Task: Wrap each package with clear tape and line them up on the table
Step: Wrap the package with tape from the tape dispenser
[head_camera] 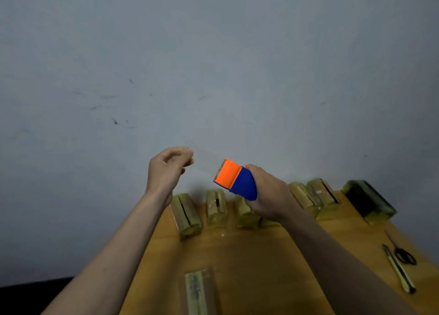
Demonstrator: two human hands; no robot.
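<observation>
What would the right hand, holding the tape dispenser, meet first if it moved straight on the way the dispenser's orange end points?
The right hand aims the tape dispenser up and left, along the stretched clear tape. First in that line is probably the left hand pinching the tape's end; depth is unclear.

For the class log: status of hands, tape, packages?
Left hand pinches tape end; right hand grips dispenser. Near package waits. Nothing blocking.
</observation>
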